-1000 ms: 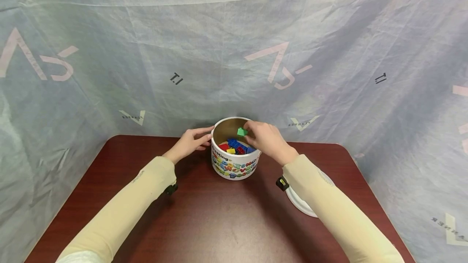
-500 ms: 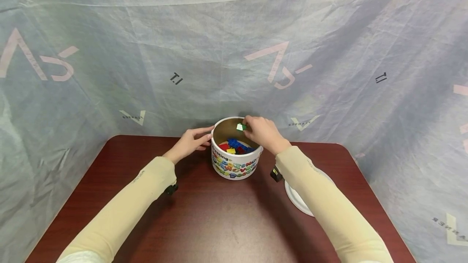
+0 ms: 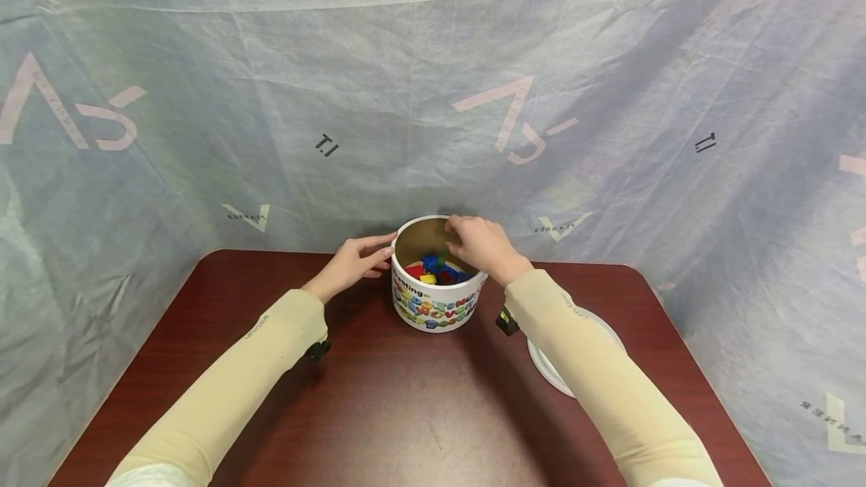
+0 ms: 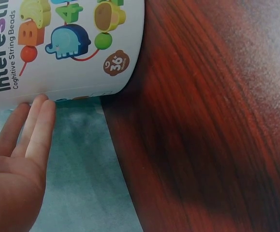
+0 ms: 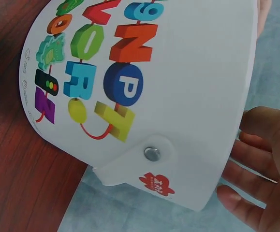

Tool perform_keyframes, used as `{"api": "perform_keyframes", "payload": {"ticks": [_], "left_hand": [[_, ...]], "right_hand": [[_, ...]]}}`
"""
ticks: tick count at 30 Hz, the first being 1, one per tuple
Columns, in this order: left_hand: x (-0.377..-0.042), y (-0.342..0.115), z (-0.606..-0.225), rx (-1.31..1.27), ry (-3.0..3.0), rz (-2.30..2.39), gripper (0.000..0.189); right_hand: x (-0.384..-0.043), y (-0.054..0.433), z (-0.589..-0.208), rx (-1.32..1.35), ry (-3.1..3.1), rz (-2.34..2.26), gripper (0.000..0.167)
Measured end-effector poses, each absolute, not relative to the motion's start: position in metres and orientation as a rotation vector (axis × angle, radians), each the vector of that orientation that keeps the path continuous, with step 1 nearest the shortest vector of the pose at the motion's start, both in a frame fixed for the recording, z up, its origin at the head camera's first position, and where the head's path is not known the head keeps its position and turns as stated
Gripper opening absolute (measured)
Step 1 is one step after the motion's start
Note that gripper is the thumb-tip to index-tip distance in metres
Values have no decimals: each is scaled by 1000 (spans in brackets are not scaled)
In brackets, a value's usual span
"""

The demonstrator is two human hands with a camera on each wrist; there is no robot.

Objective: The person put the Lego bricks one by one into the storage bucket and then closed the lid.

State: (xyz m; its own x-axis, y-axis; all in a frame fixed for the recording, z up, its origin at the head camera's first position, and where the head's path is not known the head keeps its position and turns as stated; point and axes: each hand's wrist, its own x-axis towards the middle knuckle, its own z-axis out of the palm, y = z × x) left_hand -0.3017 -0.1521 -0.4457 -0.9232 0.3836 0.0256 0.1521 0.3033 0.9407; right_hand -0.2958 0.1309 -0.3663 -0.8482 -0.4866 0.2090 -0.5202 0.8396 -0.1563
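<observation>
A white round bucket [image 3: 433, 314] printed with colourful letters stands near the table's back edge. Inside lie several blocks: a blue block [image 3: 431, 264], a yellow block [image 3: 428, 279] and red ones. A blurred green block [image 3: 441, 261] shows among them, below the right hand. My left hand [image 3: 348, 265] touches the bucket's left side, its fingers extended, as the left wrist view confirms. Over the right rim reaches my right hand [image 3: 482, 245], its fingers loosely bent with nothing seen between them. In the right wrist view, the bucket wall partly hides those fingers [image 5: 248, 169].
A white round lid [image 3: 548, 370] lies on the reddish-brown table [image 3: 406, 412], partly beneath the right forearm. Grey printed cloth [image 3: 379, 96] hangs behind the table and along both sides.
The green block has left my right fingers and dropped into the bucket. My right hand has shifted slightly left and toward the back. The left hand and bucket stay put.
</observation>
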Motion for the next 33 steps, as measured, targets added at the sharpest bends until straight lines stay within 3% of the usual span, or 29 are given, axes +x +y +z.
{"api": "perform_keyframes", "payload": {"ticks": [21,33], "left_hand": [[-293,-146,-447,505,2486,1650,51],[-268,-128,-438,625,2844,1672,38]], "right_hand": [[-266,183,-362,740,-2743,360,15],[-244,227,-368,683,-2729,330,8]]}}
